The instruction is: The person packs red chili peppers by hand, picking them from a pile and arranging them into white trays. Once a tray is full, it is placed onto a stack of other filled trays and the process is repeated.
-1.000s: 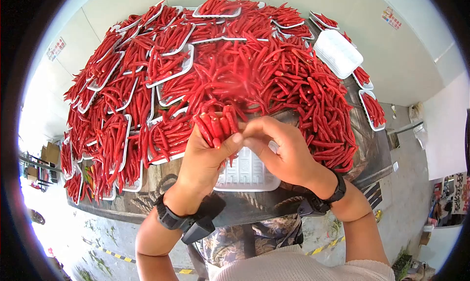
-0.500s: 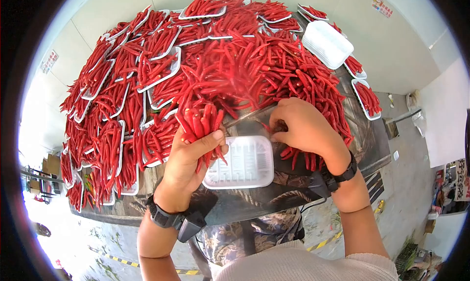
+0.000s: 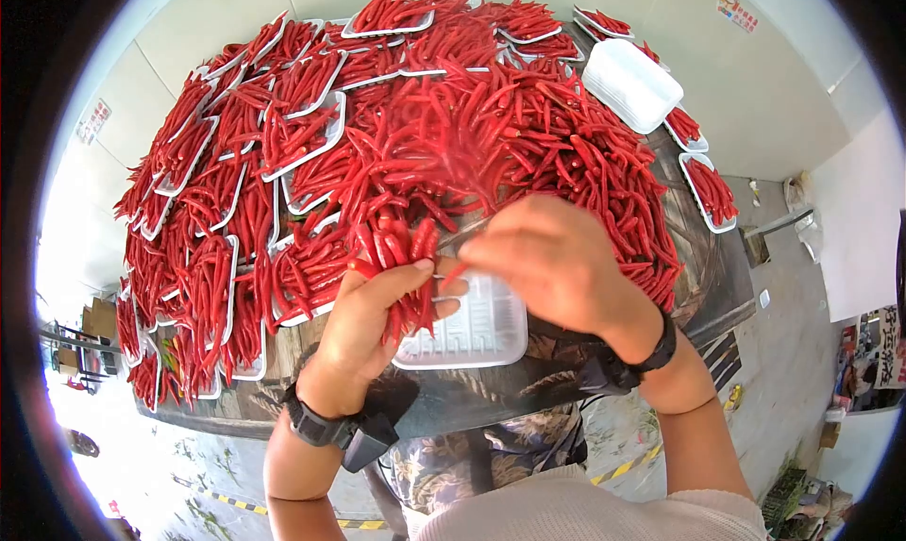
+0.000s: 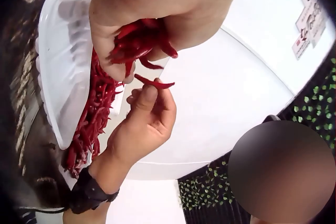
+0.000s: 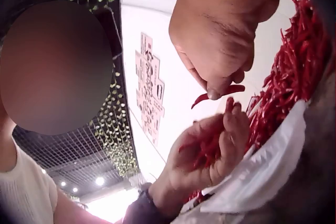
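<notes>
In the head view the left hand (image 3: 363,319) grips a bunch of red chilies (image 3: 392,249) upright. The right hand (image 3: 552,267), slightly blurred, is just right of the bunch. In the left wrist view the right hand (image 4: 142,124) pinches one chili (image 4: 155,83) between thumb and finger, close to the bunch in the left hand (image 4: 157,3). The right wrist view shows this pinched chili (image 5: 218,95) above the left hand (image 5: 205,153). Beneath the hands lies a white tray (image 3: 462,350), its visible part without chilies.
A large loose heap of chilies (image 3: 604,192) covers the table's middle and right. Filled trays (image 3: 226,286) crowd the left and back. At the back right is a stack of white trays (image 3: 632,86), with a filled tray (image 3: 710,194) in front of it near the table's edge (image 3: 746,305).
Since half a second ago, the right hand has moved left from the heap's near edge to beside the bunch, carrying a chili. The left hand has stayed nearly in place; its fingers have shifted slightly.
</notes>
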A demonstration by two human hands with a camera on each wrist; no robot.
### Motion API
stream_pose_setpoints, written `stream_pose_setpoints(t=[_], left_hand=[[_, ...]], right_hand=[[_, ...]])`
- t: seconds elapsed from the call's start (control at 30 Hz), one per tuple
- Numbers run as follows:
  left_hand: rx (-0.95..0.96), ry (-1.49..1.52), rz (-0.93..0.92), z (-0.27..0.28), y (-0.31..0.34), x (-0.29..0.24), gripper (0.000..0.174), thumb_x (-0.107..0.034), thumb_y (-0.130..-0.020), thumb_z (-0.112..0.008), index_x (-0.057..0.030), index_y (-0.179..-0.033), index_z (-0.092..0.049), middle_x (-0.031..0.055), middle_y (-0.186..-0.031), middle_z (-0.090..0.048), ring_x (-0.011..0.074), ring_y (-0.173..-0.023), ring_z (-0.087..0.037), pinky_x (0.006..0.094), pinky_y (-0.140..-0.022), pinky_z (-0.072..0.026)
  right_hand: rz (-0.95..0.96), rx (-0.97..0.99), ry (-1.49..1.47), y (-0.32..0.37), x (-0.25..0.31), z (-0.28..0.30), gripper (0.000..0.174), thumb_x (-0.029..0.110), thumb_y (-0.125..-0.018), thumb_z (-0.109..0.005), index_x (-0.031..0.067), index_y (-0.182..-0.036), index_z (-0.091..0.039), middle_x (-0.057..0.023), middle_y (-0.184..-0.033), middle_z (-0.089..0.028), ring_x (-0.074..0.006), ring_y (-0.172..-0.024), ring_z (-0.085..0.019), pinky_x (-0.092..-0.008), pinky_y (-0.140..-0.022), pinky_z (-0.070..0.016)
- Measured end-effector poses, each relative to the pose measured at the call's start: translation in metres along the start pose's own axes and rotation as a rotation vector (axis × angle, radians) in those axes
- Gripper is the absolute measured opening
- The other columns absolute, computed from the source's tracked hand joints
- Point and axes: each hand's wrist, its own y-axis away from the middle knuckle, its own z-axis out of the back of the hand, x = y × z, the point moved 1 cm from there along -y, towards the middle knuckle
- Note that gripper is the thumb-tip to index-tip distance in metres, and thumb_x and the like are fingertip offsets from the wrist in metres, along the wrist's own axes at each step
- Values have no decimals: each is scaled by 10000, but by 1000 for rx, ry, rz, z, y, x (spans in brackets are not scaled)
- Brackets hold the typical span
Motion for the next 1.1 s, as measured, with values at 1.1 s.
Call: stream_pose_setpoints(t=[1.1], left_hand=[[80,4,-32,10,-6,7,289,-3,-918,-655,-39,-1194,-577,96,-1044,-678,199,-910,-681,357,-806,-579]], right_hand=[[-240,85,54,-5,-12,3,143,115,-783,-721,56,-884,-639,-134,-872,-640,-332,-853,-630,-424,-724,-493]])
